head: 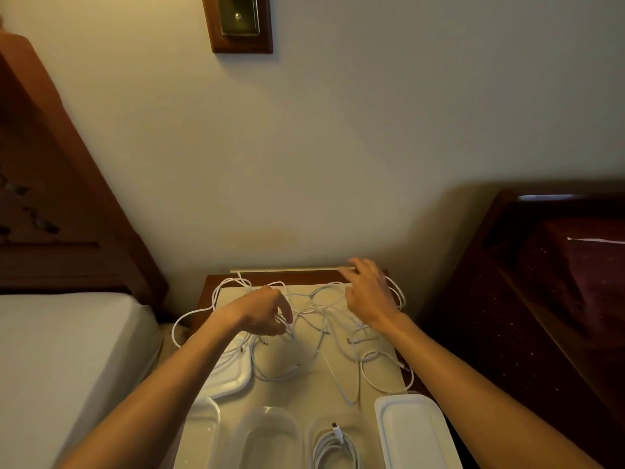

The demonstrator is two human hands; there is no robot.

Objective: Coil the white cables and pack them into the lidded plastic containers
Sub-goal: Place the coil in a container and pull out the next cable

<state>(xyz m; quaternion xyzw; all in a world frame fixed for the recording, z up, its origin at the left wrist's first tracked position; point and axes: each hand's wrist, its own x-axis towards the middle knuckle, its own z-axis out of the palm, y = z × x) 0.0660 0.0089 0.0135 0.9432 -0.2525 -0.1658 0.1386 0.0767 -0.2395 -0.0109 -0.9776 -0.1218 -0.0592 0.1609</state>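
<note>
Several loose white cables (318,336) lie tangled over a pale mat (304,394) on a small wooden nightstand. My left hand (262,311) hovers over the left part of the tangle, its fingertips curled down and pinching a cable strand. My right hand (367,292) reaches over the far right of the tangle with fingers spread and relaxed, holding nothing. At the near edge stand clear plastic containers: an empty one (270,438) and one (334,448) with a coiled white cable inside. White lids lie at the left (230,377) and the right (414,431).
A bed with a white sheet (67,367) and a wooden headboard stands on the left. A dark wooden bed frame (541,299) with a maroon cover stands on the right. One cable loop hangs off the nightstand's left edge. The wall is right behind.
</note>
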